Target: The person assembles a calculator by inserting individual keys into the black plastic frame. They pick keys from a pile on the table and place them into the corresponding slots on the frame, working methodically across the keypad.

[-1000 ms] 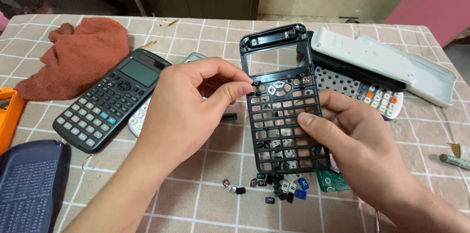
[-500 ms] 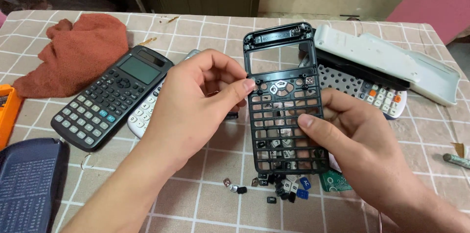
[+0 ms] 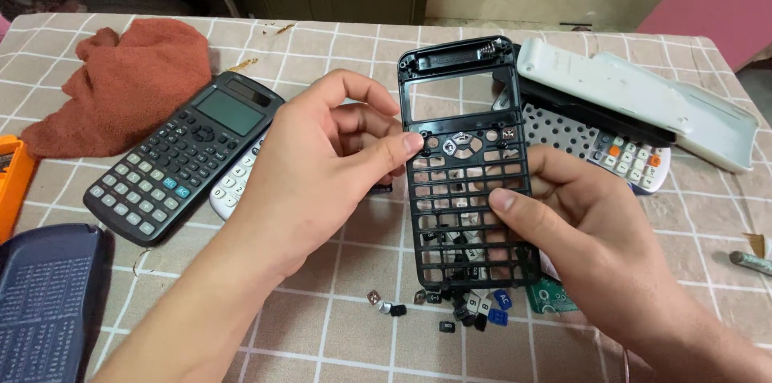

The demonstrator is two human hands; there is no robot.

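Both hands are on a black calculator front shell (image 3: 466, 166), the empty frame with the key grid and the open screen window, held upright above the middle of the table (image 3: 354, 270). The right hand (image 3: 595, 246) grips it from the right side, thumb pressed flat on the front of the grid and the other fingers wrapped behind. The left hand (image 3: 322, 166) is at the frame's left edge, thumb tip touching the top left of the grid, the other fingers curled loosely and slightly apart, so not really clamped on anything.

Right under the frame there's a little pile of loose keys (image 3: 470, 306) scattered on the checked tablecloth, with a bit of green circuit board (image 3: 551, 296) peeking out beside them, near the front edge.

An intact black calculator (image 3: 181, 158) lies on the left half of the table, sitting partly on top of a white one (image 3: 233, 182). A rust-coloured cloth (image 3: 129, 81) is bunched up by the back left corner. Towards the back right there's a white cover (image 3: 643, 101) lying over another opened calculator with orange keys (image 3: 627, 158). A dark blue cover (image 3: 44, 302) sits at the front left corner, next to something orange (image 3: 12, 182) at the left edge.
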